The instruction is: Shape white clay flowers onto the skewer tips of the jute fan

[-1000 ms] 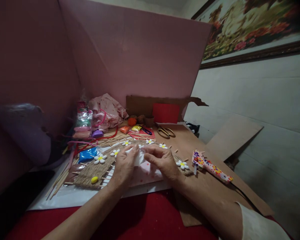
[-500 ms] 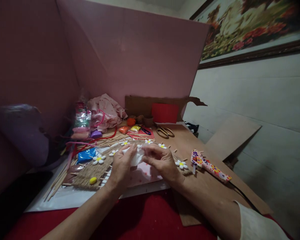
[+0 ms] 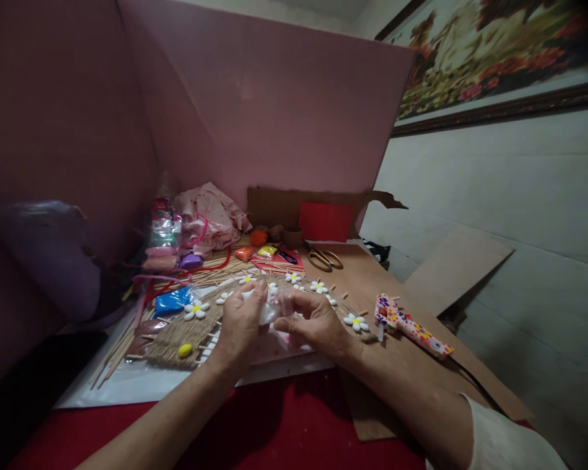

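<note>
Between my hands is a small clear plastic bag [image 3: 268,309] with something white in it. My left hand [image 3: 242,323] is closed on the bag's left side. At its right side my right hand [image 3: 316,321] has thumb and fingers curled round the plastic edge. Behind and below them lies an arched woven twine piece [image 3: 169,344] with stick ends poking out. White flowers with yellow centres, such as one at the left [image 3: 195,309] and one at the right [image 3: 355,322], sit on it. A yellow oval [image 3: 185,350] rests on its left end.
A flower-patterned glue gun [image 3: 411,328] lies at the right on brown board [image 3: 372,274]. Gold-handled scissors [image 3: 325,259] lie behind my hands. A blue packet [image 3: 172,302], bundled sticks [image 3: 112,356] and pink cloth [image 3: 210,215] are at the left.
The right hand's thumb and fingertips have spread slightly, and the clear plastic between the hands shows more. The whole view has shifted slightly.
</note>
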Demonstrator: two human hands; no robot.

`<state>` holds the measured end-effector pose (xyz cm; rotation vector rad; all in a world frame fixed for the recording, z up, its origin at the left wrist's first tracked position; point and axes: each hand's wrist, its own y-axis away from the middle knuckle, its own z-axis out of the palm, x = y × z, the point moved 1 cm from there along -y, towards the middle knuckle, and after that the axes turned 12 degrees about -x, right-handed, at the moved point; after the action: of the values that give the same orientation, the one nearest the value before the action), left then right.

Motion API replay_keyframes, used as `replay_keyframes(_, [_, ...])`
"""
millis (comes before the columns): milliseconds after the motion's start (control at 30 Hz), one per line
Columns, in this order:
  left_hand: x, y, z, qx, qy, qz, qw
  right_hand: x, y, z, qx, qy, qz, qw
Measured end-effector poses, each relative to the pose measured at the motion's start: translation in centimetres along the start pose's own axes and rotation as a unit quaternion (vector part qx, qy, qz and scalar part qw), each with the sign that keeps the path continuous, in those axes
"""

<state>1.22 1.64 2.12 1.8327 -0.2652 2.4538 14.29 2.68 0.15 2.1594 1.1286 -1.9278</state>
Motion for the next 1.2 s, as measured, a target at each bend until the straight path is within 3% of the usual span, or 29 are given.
replay_keyframes(167, [-0.4,-0.3,-0.1,-0.014,-0.004,0.02,1.0,-0.5,0.0,-0.1,-0.002,0.045,-0.002,0.999])
replay_keyframes(300, [-0.3,-0.5,-0.3,-0.004,-0.007,0.007,1.0,-1.3,0.1,0.0,0.031,0.074,-0.02,0.997])
replay_keyframes(500, [0.1,-0.8,-0.4,0.008,-0.004,0.017,1.0,-1.0,0.1,0.2,0.072,-0.006,0.0,0.997])
replay_keyframes(700, [-0.1,-0.7,-0.4,-0.015,-0.02,0.044,0.999,0.0,0.3,0.3,0.002,-0.137,0.094,0.986])
replay_keyframes(833, [-0.3,-0.6,-0.5,-0.003,-0.032,0.018,0.999,0.0,0.4,0.5,-0.041,-0.189,0.092,0.977])
replay_keyframes(1067, [-0.6,-0.8,-0.2,-0.019,-0.034,0.071,0.997,0.1,0.2,0.8,-0.019,-0.17,0.077,0.982])
replay_keyframes(1200, [-0.1,-0.6,0.0,-0.025,0.016,0.012,0.999,0.0,0.1,0.6,0.026,-0.137,0.064,0.988])
